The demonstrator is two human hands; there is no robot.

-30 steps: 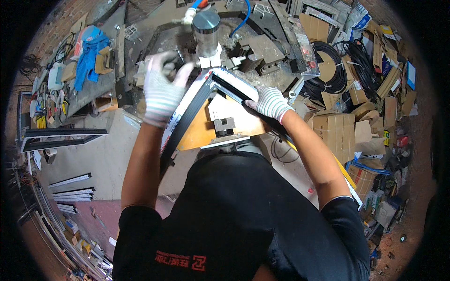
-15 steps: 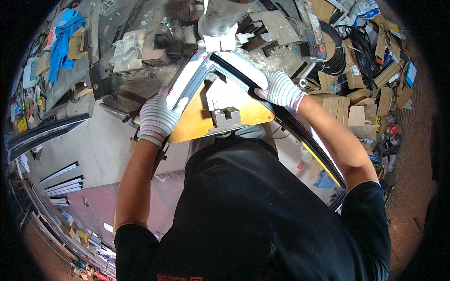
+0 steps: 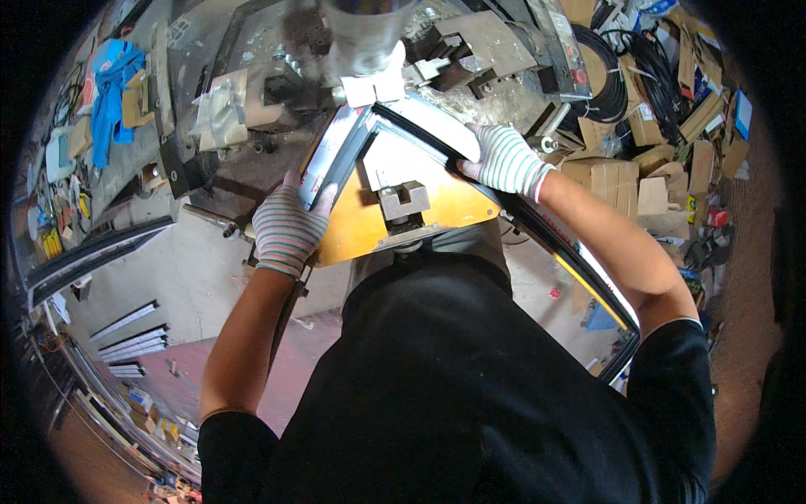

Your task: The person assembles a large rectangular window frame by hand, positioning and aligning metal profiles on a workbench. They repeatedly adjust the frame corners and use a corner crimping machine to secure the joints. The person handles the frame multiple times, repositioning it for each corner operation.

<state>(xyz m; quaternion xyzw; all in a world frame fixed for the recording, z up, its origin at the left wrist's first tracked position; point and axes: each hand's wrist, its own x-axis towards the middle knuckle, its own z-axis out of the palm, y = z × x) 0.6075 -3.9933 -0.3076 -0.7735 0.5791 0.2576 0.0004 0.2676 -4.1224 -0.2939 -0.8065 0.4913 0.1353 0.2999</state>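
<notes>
Both my hands wear striped white knit gloves. Between them lies the corner of a metal profile frame point(image 3: 344, 153), white and grey with black strips, resting point-away on a yellow plate point(image 3: 457, 204). My left hand point(image 3: 290, 223) is closed round the left bar, thumb on top. My right hand point(image 3: 506, 158) grips the right bar, fingers wrapped over its edge. Right at the corner's tip, the pale foot of a vertical metal cylinder point(image 3: 371, 42) covers part of it; contact cannot be made out. A notched steel block point(image 3: 405, 200) sits on the plate inside the corner.
Metal blocks point(image 3: 483, 46) and a bent metal sheet point(image 3: 220, 109) lie on the dirty bench beyond. Cardboard boxes point(image 3: 606, 181) and black cable coils point(image 3: 606, 84) crowd the right. Profile pieces point(image 3: 138, 340) lie on the floor left. The frame's long bar point(image 3: 579, 273) runs beneath my right forearm.
The view has shifted slightly. The cylinder now appears farther left over the corner and is blurred. Both hands keep their hold on the frame.
</notes>
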